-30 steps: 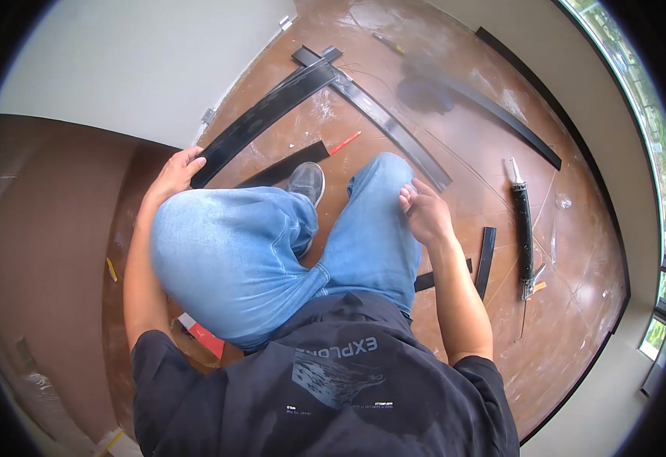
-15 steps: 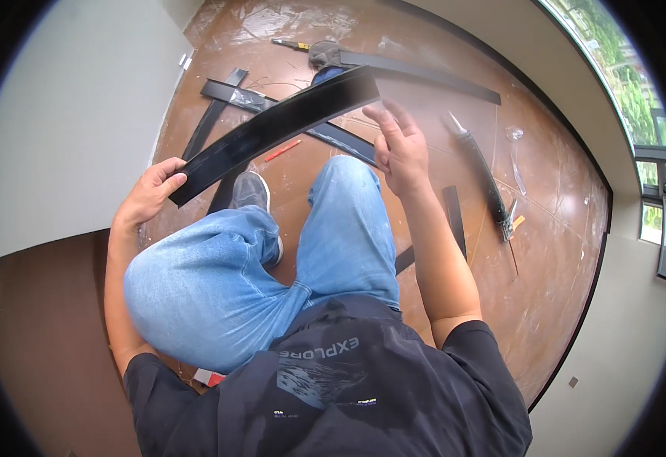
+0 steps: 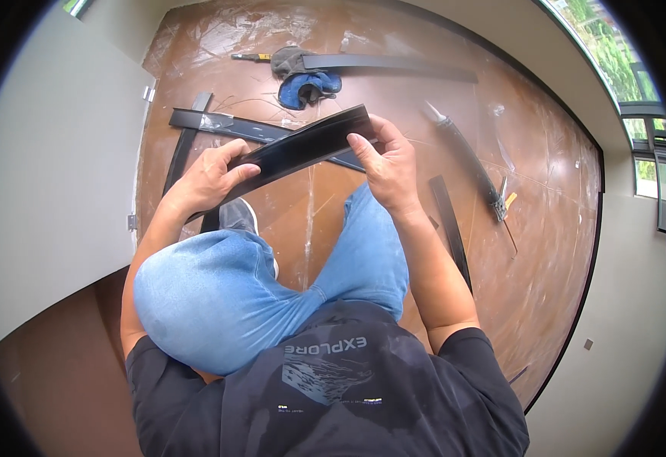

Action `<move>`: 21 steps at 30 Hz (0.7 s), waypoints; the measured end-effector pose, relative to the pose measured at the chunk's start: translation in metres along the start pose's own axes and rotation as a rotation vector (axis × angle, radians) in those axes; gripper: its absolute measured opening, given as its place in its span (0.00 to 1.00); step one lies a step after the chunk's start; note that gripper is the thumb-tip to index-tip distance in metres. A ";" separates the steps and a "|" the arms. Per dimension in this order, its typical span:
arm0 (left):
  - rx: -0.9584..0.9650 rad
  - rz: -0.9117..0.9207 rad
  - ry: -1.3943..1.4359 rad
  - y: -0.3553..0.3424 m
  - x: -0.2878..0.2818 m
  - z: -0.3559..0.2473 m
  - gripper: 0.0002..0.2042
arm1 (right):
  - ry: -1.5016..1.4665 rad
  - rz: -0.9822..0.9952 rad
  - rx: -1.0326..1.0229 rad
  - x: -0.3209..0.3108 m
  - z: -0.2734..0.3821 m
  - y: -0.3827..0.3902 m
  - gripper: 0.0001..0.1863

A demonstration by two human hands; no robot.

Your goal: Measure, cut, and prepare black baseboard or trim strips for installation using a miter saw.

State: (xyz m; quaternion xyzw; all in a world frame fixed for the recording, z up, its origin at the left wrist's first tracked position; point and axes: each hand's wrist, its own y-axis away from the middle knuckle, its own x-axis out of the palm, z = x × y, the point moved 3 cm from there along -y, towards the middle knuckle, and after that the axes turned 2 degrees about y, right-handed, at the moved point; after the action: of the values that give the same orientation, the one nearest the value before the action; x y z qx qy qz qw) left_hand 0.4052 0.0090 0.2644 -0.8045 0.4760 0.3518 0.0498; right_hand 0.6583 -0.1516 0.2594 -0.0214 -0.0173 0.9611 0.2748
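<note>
Since half a second ago I am bringing the black strip [image 3: 302,148] nearer, level above my knees. My left hand [image 3: 207,179] is clamping its lower end, my right hand [image 3: 390,164] pinching the upper end. It is looking light, thin, slightly bendy and glossy, so I am gripping both ends. Beyond my hands, more strips [image 3: 226,126] and a blue cloth [image 3: 306,87] are crowding the floor [image 3: 546,251].

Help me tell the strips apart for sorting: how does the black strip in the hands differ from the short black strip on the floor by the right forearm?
The held strip is lifted, gripped at both ends, wider; the short floor strip lies flat, untouched, narrower. Both are black.
</note>
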 end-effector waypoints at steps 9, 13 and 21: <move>0.168 -0.222 -0.057 0.032 0.005 0.008 0.08 | 0.067 -0.006 0.025 -0.004 -0.006 0.014 0.15; 0.159 -0.286 -0.088 0.045 0.002 0.007 0.07 | 0.013 0.029 0.035 0.006 -0.003 0.018 0.13; 0.265 -0.339 -0.247 0.046 0.004 0.002 0.08 | 0.068 -0.055 0.052 -0.005 -0.026 0.019 0.10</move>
State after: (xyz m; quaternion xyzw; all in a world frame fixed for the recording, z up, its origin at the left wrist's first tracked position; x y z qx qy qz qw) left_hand 0.3687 -0.0178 0.2716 -0.8102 0.3665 0.3686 0.2708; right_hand 0.6542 -0.1694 0.2327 -0.0465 0.0163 0.9520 0.3021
